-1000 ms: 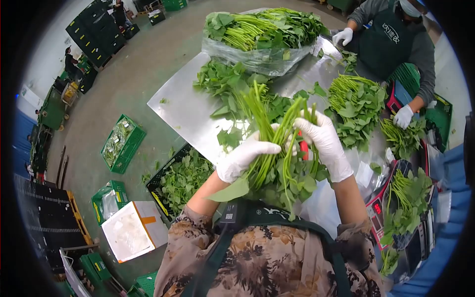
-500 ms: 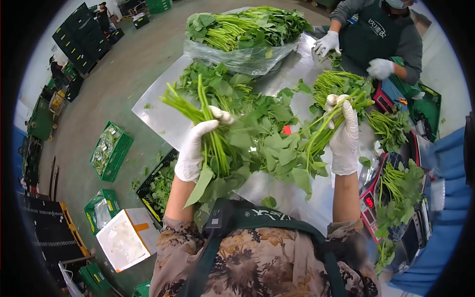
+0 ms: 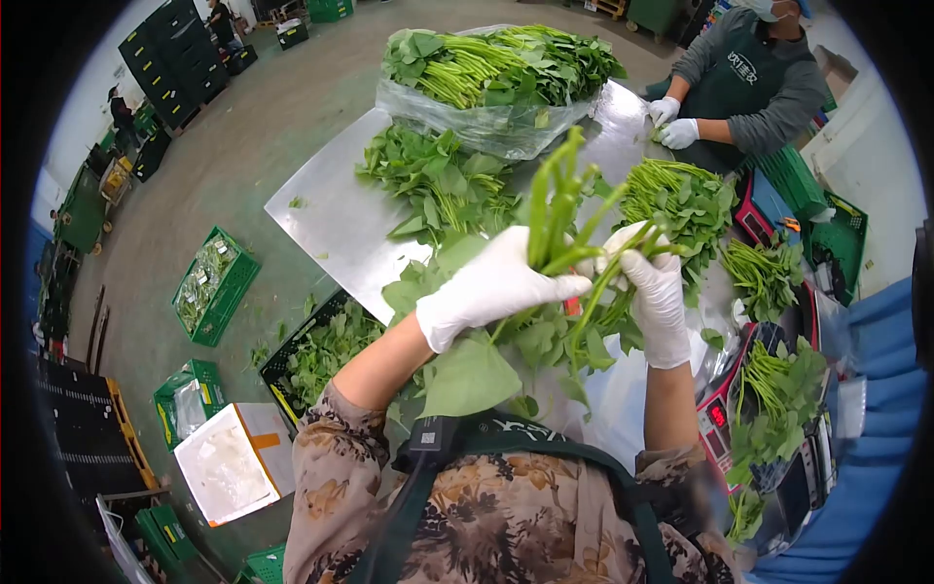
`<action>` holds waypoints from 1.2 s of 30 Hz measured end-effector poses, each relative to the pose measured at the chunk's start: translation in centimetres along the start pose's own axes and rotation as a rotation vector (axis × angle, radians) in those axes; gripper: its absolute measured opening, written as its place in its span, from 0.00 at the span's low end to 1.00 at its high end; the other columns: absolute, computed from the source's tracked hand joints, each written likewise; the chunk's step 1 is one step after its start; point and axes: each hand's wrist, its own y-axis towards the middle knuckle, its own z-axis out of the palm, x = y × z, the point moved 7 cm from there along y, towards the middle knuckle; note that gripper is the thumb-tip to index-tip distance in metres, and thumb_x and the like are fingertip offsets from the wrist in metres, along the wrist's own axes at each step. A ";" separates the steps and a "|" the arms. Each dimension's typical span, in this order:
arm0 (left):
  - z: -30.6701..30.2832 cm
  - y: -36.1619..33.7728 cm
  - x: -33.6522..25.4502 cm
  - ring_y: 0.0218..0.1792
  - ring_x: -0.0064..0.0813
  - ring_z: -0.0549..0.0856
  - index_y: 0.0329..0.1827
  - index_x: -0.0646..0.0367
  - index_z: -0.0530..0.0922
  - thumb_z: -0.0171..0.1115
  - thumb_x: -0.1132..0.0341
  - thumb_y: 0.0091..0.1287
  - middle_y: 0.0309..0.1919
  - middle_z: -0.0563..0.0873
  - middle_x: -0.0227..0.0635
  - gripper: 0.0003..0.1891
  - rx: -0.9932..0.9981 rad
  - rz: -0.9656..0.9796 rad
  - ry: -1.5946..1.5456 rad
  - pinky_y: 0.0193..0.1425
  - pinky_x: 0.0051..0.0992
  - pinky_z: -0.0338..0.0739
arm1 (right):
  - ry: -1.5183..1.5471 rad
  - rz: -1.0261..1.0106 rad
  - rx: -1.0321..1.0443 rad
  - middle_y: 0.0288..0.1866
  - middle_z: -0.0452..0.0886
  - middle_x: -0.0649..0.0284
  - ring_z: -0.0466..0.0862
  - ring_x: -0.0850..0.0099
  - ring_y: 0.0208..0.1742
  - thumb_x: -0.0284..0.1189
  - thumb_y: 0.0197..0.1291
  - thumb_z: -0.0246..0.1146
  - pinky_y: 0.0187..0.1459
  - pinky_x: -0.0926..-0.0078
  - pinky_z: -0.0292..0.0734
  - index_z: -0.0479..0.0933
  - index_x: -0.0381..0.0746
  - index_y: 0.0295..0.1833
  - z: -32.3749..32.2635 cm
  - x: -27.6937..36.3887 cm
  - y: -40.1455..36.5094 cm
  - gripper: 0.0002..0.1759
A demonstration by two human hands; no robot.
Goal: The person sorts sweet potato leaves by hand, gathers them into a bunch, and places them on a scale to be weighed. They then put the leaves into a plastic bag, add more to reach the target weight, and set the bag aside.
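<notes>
White gloves cover both my hands. My left hand (image 3: 511, 277) is closed round a bunch of leafy green stems (image 3: 553, 209), their cut ends pointing up and the leaves hanging below the wrist. Close beside it, my right hand (image 3: 647, 292) pinches a smaller bunch of leafy stems (image 3: 611, 316), with leaves trailing downward. The two bunches nearly meet between my hands. Beneath them, loose greens partly cover the metal table (image 3: 321, 209). Behind my right hand lies a pile of greens (image 3: 676, 200).
A large plastic bag of greens (image 3: 496, 73) stands at the table's back. A co-worker (image 3: 744, 83) handles stems at the far right. Greens rest on a scale (image 3: 717, 419) to my right. A dark crate of leaves (image 3: 326, 355) and a white foam box (image 3: 229, 467) are at left.
My left hand has moved right with its bunch, close to my right hand. My right hand has shifted slightly left and down. The co-worker's hands have come together.
</notes>
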 end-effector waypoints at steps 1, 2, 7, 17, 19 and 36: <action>0.4 0.2 0.1 0.35 0.17 0.78 0.38 0.61 0.81 0.71 0.66 0.58 0.31 0.82 0.25 0.11 0.008 0.003 0.007 0.43 0.22 0.74 | -0.012 0.005 0.022 0.32 0.81 0.69 0.75 0.84 0.31 0.30 0.60 0.65 0.34 0.87 0.68 0.76 0.38 0.40 0.4 0.2 0.0 0.08; 0.5 0.2 0.2 0.35 0.17 0.77 0.36 0.61 0.81 0.72 0.65 0.57 0.31 0.82 0.25 0.11 -0.004 0.008 0.021 0.43 0.22 0.73 | -0.024 0.011 0.041 0.32 0.80 0.70 0.75 0.84 0.32 0.29 0.60 0.65 0.35 0.87 0.69 0.77 0.38 0.40 0.6 0.3 -0.1 0.07; 0.6 0.2 0.7 0.34 0.16 0.77 0.36 0.60 0.80 0.72 0.64 0.57 0.29 0.81 0.24 0.11 -0.007 0.009 -0.008 0.41 0.22 0.73 | -0.144 0.114 0.044 0.31 0.78 0.72 0.74 0.84 0.32 0.29 0.61 0.65 0.36 0.86 0.69 0.77 0.37 0.40 0.1 -0.1 -0.5 0.07; -0.4 -1.2 2.1 0.29 0.18 0.78 0.36 0.61 0.77 0.65 0.67 0.56 0.28 0.81 0.30 0.09 0.165 -0.057 -0.023 0.36 0.22 0.73 | -0.687 -0.040 0.290 0.33 0.79 0.63 0.77 0.76 0.34 0.23 0.55 0.63 0.38 0.79 0.73 0.77 0.35 0.44 1.2 -0.4 -0.7 0.10; -0.9 -1.4 3.5 0.29 0.20 0.79 0.36 0.61 0.77 0.65 0.67 0.56 0.27 0.81 0.31 0.09 0.212 -0.136 -0.056 0.36 0.22 0.73 | -0.956 -0.214 0.388 0.33 0.79 0.60 0.79 0.65 0.35 0.24 0.51 0.64 0.38 0.72 0.75 0.77 0.38 0.43 2.2 0.0 -1.1 0.12; -1.3 -0.1 5.2 0.37 0.21 0.80 0.49 0.62 0.75 0.63 0.61 0.64 0.33 0.82 0.30 0.16 0.193 -0.099 -0.135 0.48 0.23 0.72 | -0.073 0.322 -0.016 0.28 0.75 0.73 0.72 0.85 0.28 0.30 0.60 0.65 0.29 0.84 0.66 0.76 0.36 0.50 3.2 -3.7 1.4 0.15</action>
